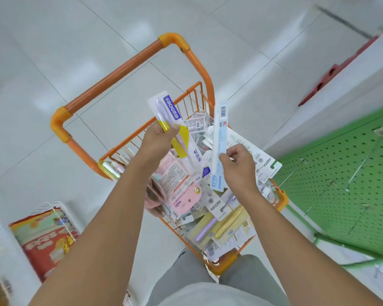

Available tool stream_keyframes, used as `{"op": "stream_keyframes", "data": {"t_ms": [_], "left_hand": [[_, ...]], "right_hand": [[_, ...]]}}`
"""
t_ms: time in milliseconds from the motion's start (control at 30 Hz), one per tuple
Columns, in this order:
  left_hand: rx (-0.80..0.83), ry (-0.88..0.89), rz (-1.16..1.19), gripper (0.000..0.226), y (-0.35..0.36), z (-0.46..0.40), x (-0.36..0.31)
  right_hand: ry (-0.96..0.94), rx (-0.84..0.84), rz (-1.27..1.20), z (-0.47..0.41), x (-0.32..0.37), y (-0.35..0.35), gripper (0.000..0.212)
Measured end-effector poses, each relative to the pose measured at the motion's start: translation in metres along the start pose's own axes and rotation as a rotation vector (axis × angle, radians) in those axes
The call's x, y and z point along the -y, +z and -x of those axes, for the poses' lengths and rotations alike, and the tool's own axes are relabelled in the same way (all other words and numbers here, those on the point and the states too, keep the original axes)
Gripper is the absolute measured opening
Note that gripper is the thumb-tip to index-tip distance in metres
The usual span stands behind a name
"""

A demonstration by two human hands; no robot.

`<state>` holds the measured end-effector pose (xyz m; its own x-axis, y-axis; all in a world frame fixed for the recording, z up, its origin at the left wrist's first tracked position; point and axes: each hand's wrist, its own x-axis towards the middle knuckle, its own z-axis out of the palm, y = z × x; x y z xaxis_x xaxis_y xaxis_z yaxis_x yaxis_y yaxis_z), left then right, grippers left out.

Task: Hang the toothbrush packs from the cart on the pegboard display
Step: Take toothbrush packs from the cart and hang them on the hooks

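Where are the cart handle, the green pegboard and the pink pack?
cart handle (117,70), head view, middle of the orange bar.
green pegboard (349,173), head view, bare holed panel.
pink pack (179,184), head view, its printed back, in the cart.

Quick count: one orange wire shopping cart (128,62), one green perforated pegboard panel (345,173), and two hands, left (158,143) and right (239,167), with one long toothbrush pack each: a yellow-handled one (172,120) and a pale blue one (219,146). Loose packs piled in the cart: too many to count.
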<state>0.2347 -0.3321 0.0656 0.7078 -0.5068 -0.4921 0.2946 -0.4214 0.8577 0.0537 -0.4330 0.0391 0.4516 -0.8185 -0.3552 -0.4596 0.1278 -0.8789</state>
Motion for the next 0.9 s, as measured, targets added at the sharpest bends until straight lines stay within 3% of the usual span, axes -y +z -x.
{"op": "stream_keyframes", "data": {"t_ms": [133,300,567,667,733,833,900], "left_hand": [[0.006,0.036,-0.028,0.02,-0.001,0.004,-0.002],[-0.149,0.014,-0.487,0.03,0.018,-0.001,0.019],[-0.143,-0.045,-0.713,0.087,0.058,0.014,0.051],[-0.26,0.086,-0.812,0.075,0.059,0.022,0.053],[-0.288,0.174,-0.647,0.057,0.063,0.032,0.044],[0.044,0.01,-0.051,0.048,0.076,0.058,0.017],[0.154,0.003,0.157,0.042,0.084,0.074,0.007]], "right_hand": [[-0.016,0.007,0.005,-0.001,-0.001,-0.001,0.012],[0.011,-0.065,0.017,0.001,-0.011,-0.008,0.011],[0.061,-0.005,0.01,0.015,-0.032,-0.026,0.014],[0.083,-0.018,-0.057,0.018,-0.033,-0.03,0.018],[0.04,0.006,-0.082,0.022,-0.027,-0.029,0.019],[-0.097,-0.012,-0.039,0.034,-0.013,-0.023,0.017],[-0.202,-0.041,0.042,0.044,-0.007,-0.021,0.021]]}}
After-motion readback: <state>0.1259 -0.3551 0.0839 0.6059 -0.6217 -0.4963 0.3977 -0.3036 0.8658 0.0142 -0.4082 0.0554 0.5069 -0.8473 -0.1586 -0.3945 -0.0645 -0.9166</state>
